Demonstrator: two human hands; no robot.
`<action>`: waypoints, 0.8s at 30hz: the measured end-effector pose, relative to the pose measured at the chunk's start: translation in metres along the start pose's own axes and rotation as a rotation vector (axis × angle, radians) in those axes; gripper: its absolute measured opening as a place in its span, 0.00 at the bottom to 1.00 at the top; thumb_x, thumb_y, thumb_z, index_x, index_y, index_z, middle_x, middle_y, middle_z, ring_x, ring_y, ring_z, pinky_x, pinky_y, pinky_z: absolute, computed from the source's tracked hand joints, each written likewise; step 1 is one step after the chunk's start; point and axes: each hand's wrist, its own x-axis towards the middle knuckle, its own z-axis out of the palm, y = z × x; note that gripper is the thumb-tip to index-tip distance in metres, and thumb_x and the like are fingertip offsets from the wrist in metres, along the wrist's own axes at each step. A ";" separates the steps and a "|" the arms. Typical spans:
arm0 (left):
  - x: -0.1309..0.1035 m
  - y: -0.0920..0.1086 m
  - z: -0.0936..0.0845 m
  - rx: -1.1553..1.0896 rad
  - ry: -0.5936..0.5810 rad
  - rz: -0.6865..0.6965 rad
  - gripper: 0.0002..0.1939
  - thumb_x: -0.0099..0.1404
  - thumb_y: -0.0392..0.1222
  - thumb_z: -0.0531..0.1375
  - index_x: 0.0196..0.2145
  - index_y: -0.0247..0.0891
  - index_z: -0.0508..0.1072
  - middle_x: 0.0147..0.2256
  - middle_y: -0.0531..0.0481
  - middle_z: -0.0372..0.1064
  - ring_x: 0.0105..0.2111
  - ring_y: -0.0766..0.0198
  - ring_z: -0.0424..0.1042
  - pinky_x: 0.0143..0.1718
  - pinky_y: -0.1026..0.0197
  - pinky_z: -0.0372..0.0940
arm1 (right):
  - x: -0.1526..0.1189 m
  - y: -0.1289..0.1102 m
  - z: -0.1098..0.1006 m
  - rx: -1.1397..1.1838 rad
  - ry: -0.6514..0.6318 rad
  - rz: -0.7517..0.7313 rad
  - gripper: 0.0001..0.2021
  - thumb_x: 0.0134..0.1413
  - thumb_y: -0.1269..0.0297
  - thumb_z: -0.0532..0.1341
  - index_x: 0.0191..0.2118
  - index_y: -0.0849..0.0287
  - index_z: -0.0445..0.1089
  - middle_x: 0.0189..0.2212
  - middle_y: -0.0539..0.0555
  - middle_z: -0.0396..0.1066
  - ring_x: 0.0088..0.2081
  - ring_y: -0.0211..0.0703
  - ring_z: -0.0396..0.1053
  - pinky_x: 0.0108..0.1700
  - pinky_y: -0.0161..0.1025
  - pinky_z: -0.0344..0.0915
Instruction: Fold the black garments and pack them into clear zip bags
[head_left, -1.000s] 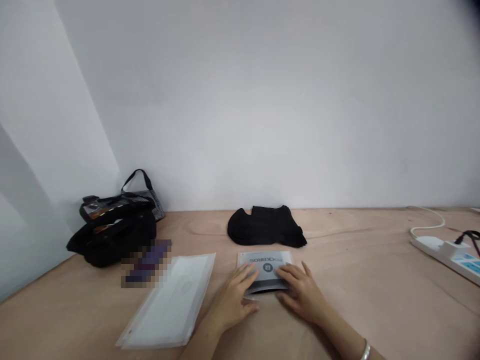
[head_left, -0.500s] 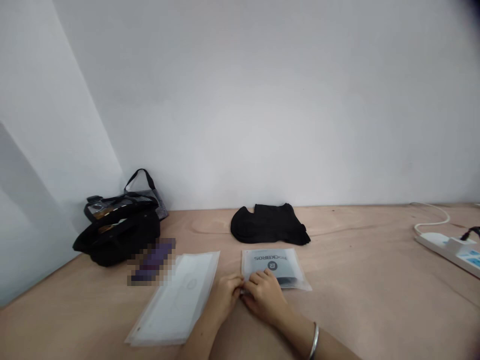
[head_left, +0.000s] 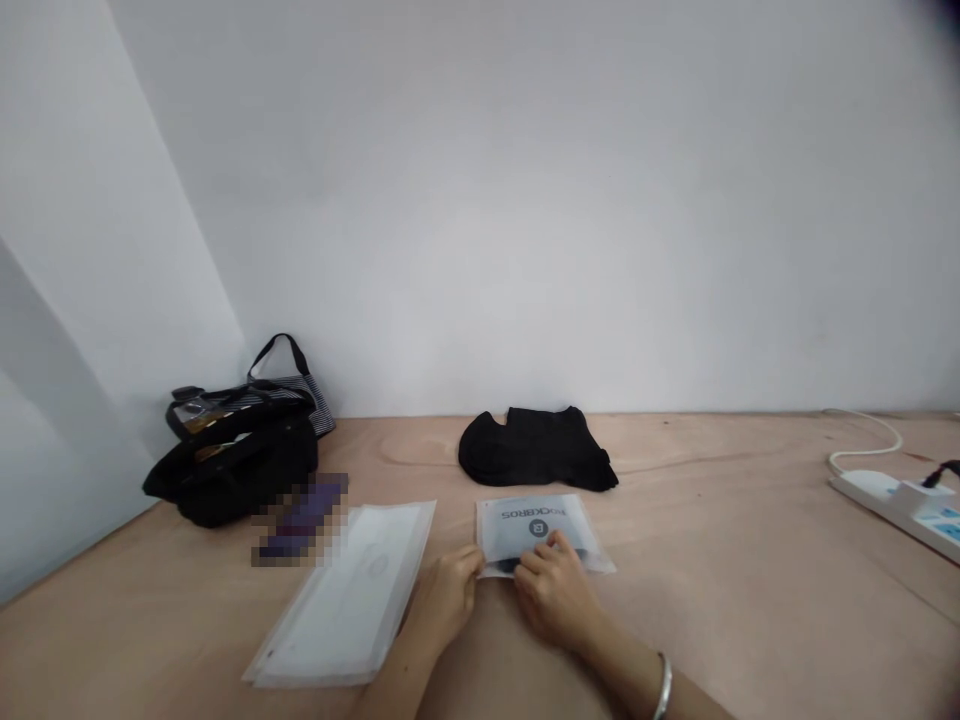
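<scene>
– what lay around you, and could you read any of it?

– a pale wall rose behind the wooden table. on the left a black bag gaped, with a striped bag behind it. nearer me was a stack of translucent bags, bearing a round mark too faint to make out; my forearm covered its near right corner.

– and past your hands?

– a folded black cloth lay by the wall, just beyond the small pouch. far to my right was a white power strip with a plug in it; i couldn't read its blue markings. a purple item on the left was blurred into squares.

– so the pouch was the one with a name?

– yes, flat in front of me: "rockbros", above a round dark badge. something dark showed inside, along its near edge.

– how was your hold?

– my left hand was pinched closed on its near left corner. my right hand curled its fingers onto the near edge, hiding part of it; with that thumb hidden, i couldn't tell whether it gripped. a silver bangle circled that wrist.
</scene>
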 end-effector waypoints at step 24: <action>0.032 0.016 0.036 0.115 -0.112 0.092 0.25 0.67 0.45 0.41 0.59 0.34 0.51 0.59 0.44 0.48 0.59 0.57 0.45 0.58 0.48 0.43 | -0.016 0.054 -0.034 0.247 -0.178 0.087 0.25 0.58 0.55 0.47 0.59 0.59 0.49 0.57 0.58 0.53 0.58 0.48 0.48 0.58 0.51 0.42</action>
